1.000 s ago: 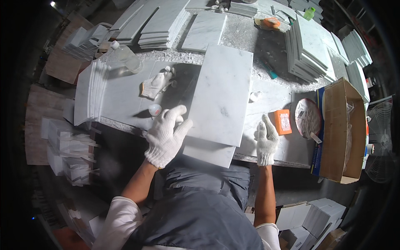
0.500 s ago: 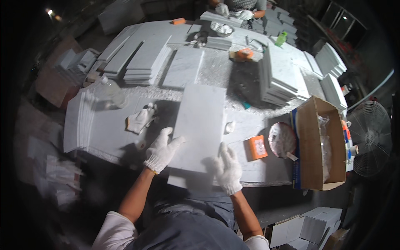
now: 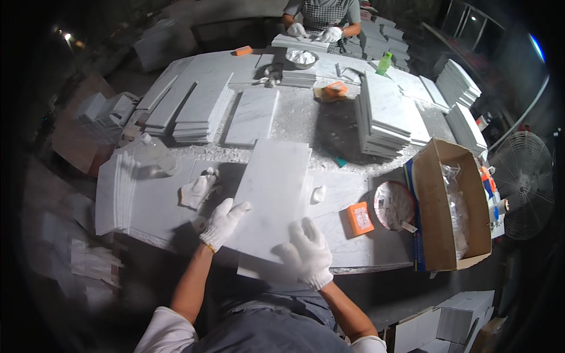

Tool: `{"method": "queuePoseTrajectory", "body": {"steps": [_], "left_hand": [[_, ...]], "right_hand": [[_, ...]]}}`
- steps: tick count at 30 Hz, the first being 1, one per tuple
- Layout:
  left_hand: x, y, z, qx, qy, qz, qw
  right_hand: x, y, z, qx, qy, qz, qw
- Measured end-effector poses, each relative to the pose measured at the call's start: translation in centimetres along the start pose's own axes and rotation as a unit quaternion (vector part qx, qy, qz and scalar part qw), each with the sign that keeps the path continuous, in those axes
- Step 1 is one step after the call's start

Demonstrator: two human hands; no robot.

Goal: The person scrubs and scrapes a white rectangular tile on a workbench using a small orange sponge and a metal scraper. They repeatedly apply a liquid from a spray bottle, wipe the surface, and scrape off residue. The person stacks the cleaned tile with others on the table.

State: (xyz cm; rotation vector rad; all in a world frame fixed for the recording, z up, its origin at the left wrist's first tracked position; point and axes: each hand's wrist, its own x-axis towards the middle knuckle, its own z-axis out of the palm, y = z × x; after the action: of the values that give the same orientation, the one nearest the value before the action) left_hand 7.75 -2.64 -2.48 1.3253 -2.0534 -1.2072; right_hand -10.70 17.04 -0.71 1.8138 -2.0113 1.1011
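A pale grey-white marble tile (image 3: 268,194) lies lengthwise in front of me, overlapping another slab (image 3: 250,266) at the table's near edge. My left hand (image 3: 222,226), in a white knit glove, holds its left edge, thumb on top. Near the lower right corner, my gloved right hand (image 3: 309,253) has its fingers spread, the thumb over the surface; firm contact cannot be made out. A small white lump (image 3: 319,193) sits right of the tile. Beyond it lie an orange box (image 3: 360,218) and a round dish (image 3: 394,205). Left of my left hand rests a loose white glove (image 3: 198,189).
An open cardboard box (image 3: 428,217) with plastic bags stands at the table's right edge, beside a fan (image 3: 522,185). Tile stacks (image 3: 203,115) (image 3: 382,112) line the middle. A clear bottle (image 3: 156,154) lies left. A person (image 3: 323,17) works at the far side.
The marble tile has turned slightly clockwise, its near end swinging left along with my left hand. My right hand has shifted left and its fingers have spread. The view has tilted up a little.
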Motion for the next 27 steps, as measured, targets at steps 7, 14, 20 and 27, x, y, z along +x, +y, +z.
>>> {"method": "queuePoseTrajectory", "body": {"steps": [7, 14, 20, 27], "left_hand": [[-1.3, 2.2, -0.2, -0.081, 0.019, 0.001, 0.997], [-2.4, 5.7, -0.4, -0.33, -0.051, -0.039, 0.942], [-3.6, 5.1, -0.3, -0.326, -0.031, -0.037, 0.944], [-6.3, 5.9, -0.2, -0.329, 0.016, 0.021, 0.944]], "right_hand": [[-1.5, 1.0, 1.1, 0.156, -0.046, 0.181, 0.97], [-2.0, 1.0, 1.7, 0.175, -0.026, 0.202, 0.963], [-2.2, 0.6, 1.8, 0.195, -0.016, 0.216, 0.956], [-2.7, 1.1, 2.1, 0.205, -0.046, 0.229, 0.951]]}}
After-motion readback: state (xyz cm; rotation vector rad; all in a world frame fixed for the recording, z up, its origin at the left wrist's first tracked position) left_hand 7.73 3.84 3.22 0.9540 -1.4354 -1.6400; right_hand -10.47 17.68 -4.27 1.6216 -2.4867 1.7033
